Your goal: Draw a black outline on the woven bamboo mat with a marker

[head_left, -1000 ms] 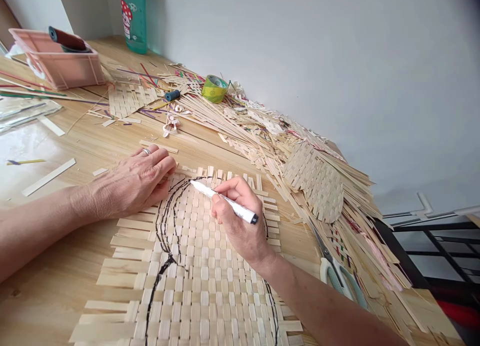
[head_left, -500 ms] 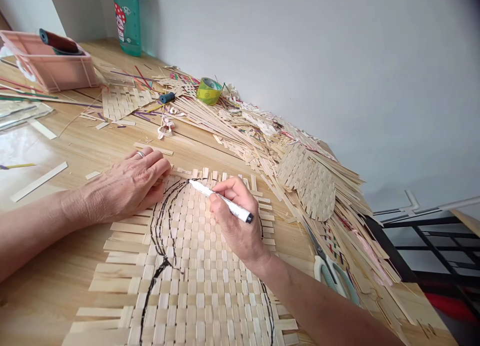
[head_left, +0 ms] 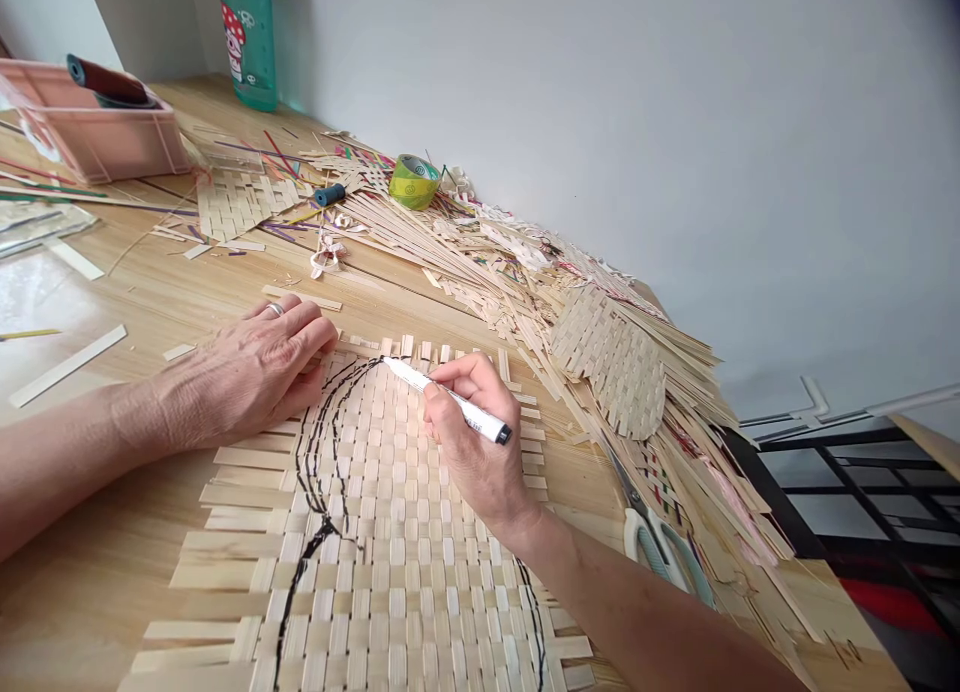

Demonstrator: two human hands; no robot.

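A woven mat [head_left: 390, 542] of pale flat strips lies on the wooden table [head_left: 112, 532] in front of me. Black curved lines are drawn on it. My right hand [head_left: 472, 437] is closed around a white marker [head_left: 448, 400], whose tip touches the mat's far edge at the top of the drawn curve. My left hand [head_left: 247, 372] lies flat with its fingers stretched out on the mat's far left corner, a ring on one finger.
A heap of loose strips and a smaller rounded woven piece [head_left: 619, 357] lie to the right. Scissors [head_left: 652, 532] rest near my right forearm. At the back stand a pink bin [head_left: 112, 132], a teal bottle [head_left: 247, 37], a green tape roll [head_left: 412, 180] and another woven piece [head_left: 240, 200].
The marker tip has shifted slightly along the top of the drawn curve. My left hand has stayed pressed on the mat. The view has drifted a little to the right.
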